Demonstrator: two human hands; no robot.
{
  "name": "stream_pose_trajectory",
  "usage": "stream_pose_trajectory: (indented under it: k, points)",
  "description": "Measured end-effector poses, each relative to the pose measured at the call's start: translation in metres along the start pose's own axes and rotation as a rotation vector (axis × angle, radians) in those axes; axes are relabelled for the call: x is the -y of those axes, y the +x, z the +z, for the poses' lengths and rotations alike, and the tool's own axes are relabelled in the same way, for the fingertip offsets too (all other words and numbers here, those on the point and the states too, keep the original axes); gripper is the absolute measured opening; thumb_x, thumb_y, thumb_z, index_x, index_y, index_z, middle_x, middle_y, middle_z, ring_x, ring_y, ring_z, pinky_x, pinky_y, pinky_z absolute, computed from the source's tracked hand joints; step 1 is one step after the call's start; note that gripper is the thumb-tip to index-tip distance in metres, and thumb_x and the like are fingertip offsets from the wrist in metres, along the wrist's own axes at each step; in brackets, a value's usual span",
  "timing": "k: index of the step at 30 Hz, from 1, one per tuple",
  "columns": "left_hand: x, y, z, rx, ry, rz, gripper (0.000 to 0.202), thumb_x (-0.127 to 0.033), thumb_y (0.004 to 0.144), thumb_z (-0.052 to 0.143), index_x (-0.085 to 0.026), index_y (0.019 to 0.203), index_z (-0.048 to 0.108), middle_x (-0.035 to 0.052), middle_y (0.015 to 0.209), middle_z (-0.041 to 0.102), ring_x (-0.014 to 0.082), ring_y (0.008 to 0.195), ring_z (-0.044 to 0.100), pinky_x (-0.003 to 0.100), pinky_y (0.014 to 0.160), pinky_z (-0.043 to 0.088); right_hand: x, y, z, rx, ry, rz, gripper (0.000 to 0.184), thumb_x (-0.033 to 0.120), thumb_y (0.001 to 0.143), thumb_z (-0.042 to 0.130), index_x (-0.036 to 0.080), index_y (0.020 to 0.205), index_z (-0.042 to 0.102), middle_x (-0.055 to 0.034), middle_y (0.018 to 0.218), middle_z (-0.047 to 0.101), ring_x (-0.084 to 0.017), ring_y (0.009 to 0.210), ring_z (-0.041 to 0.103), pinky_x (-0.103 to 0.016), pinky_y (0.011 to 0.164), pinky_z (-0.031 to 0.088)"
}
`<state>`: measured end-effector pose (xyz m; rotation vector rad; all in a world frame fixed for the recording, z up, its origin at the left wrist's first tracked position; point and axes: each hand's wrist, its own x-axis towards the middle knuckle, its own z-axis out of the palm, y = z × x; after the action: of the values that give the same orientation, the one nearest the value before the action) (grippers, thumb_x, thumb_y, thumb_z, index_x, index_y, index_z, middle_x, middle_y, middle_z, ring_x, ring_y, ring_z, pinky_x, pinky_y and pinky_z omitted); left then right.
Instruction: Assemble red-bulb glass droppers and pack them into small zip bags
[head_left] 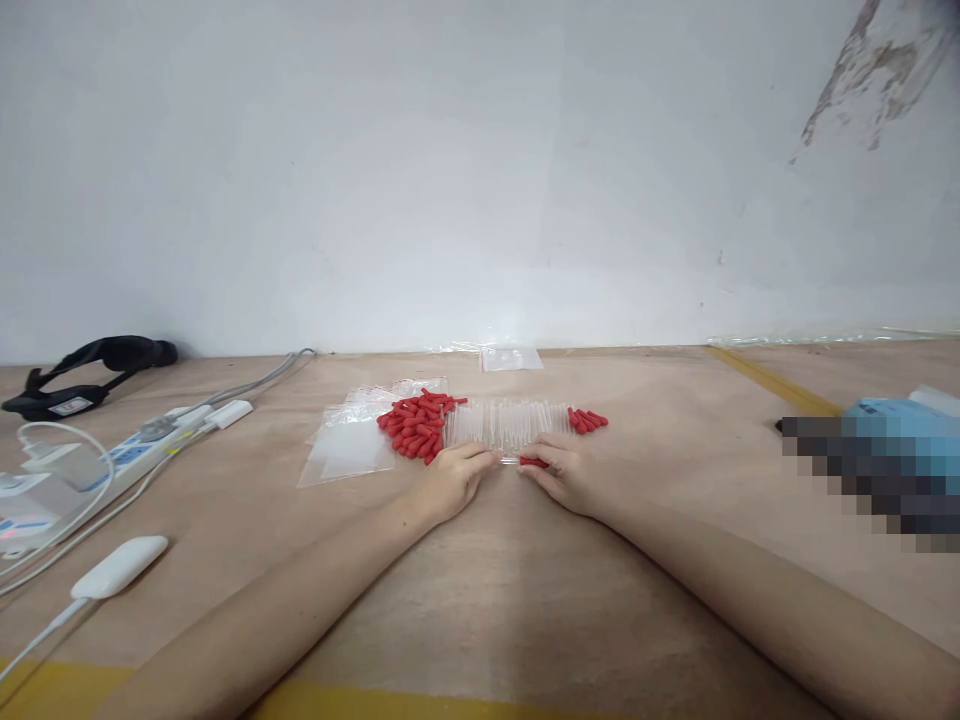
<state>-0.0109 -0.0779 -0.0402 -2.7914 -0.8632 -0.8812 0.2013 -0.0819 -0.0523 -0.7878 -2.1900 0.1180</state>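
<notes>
A heap of small red caps (415, 424) lies on the wooden table (495, 570), with a few more red caps (589, 420) to the right. Between them lies a row of clear thin tubes (506, 422). My left hand (452, 480) is closed, pinching one end of a clear tube (509, 459). My right hand (564, 475) is closed on a red cap (534, 462) at that tube's other end. Both hands rest on the table just in front of the row of tubes.
Clear plastic bags (346, 443) lie left of the caps, and a small one (511, 358) by the wall. At far left are a power strip (135, 450) with cables, a white adapter (120, 567) and a black strap (90, 370). A blue object (900, 425) sits at right.
</notes>
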Motion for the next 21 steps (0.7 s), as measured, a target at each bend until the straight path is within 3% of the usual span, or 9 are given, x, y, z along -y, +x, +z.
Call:
stream_pose_trajectory:
  k: [9,21]
  points:
    - [-0.003,0.001,0.000,-0.100,-0.152,-0.159,0.015,-0.022,0.086,0.045,-0.017,0.092,0.058,0.0036,0.083,0.064,0.0136,0.076,0.059,0.024,0.069,0.046,-0.001,0.005,-0.011,0.028,0.145,0.185,0.012,0.027,0.078,0.055,0.019,0.084,0.062,-0.0027,0.080,0.065,-0.014,0.072,0.058,-0.027,0.067,0.044]
    - [-0.008,0.003,0.002,-0.075,-0.118,-0.063,0.017,-0.022,0.086,0.043,-0.015,0.085,0.059,0.0043,0.072,0.062,0.0138,0.067,0.057,0.024,0.061,0.044,0.006,0.003,-0.006,0.083,0.063,0.097,0.014,0.026,0.081,0.049,0.018,0.083,0.060,-0.0032,0.075,0.062,-0.014,0.069,0.056,-0.026,0.064,0.044]
